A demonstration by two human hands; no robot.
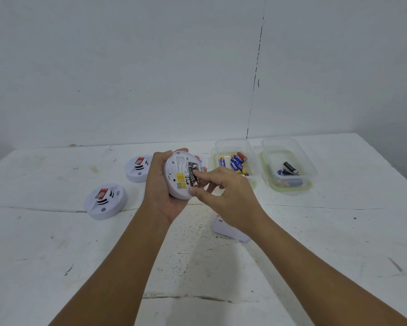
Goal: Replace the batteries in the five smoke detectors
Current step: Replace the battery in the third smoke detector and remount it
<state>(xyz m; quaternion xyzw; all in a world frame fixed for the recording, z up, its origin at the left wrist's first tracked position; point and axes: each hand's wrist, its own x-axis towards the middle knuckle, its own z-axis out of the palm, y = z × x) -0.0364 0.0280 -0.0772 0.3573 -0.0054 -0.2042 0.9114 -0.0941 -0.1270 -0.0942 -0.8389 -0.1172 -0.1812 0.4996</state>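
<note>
While the left hand (161, 184) grips a round white smoke detector (180, 176) from its left side, back plate turned up toward the camera, the right hand (223, 190) reaches in with forefinger and thumb curled against a dark battery (193, 176) seated in the open compartment; whether they actually pinch it cannot be told. Both are held above the middle of the worktop (315, 243), a white painted surface that is scuffed, stained and crossed by long cracks. Two more detectors lie face up toward the far left: one (137, 168) near the far edge, another (106, 201) closer in. A white cover piece (228, 229) rests just below the right wrist. Toward the far right edge stand two clear plastic tubs side by side: the left tub (233, 147) holds blue-and-yellow batteries and a red one, the right tub (289, 147) holds dark batteries. Behind the worktop rises a plain pale wall (127, 67) with a thin dark vertical line (255, 78) running down it.
</note>
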